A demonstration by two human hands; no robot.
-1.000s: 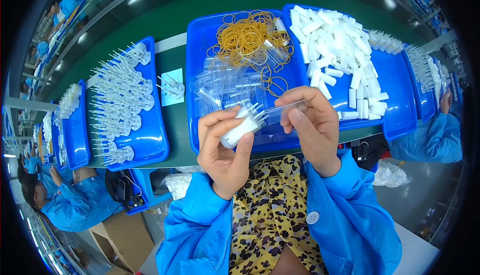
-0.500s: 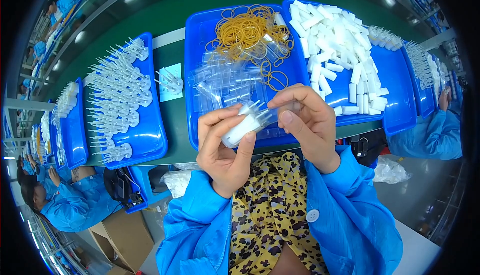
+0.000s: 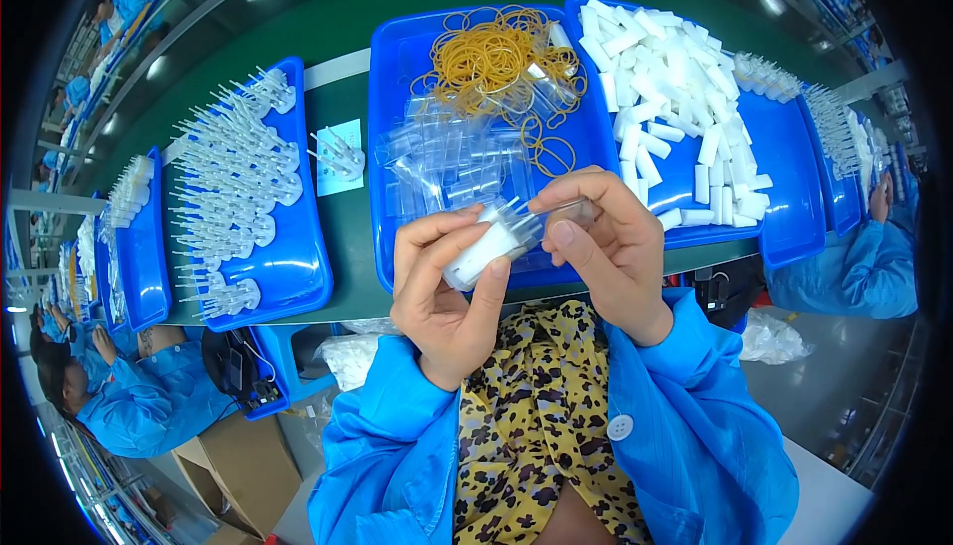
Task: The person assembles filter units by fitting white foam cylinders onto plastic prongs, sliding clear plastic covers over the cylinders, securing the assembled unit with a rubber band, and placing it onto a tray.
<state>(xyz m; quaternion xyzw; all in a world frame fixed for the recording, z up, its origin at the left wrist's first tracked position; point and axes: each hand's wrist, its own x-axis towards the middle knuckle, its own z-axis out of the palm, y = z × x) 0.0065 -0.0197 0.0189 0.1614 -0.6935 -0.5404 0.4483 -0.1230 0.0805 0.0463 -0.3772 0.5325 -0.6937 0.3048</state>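
Left hand (image 3: 447,302): gripping white pronged piece (image 3: 480,259). Right hand (image 3: 623,257): pinching clear plastic piece (image 3: 579,214). Rubber bands (image 3: 501,61): hands' twelve o'clock.

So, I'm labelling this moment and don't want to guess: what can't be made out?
In the head view:
Underside of the held white piece: hidden by the left hand.
Part of the clear plastic: covered by the right hand.
How many rubber bands: they overlap in a heap.
The lowest white blocks: buried under others.
Markings on the card: too small, partly covered by a pronged piece.
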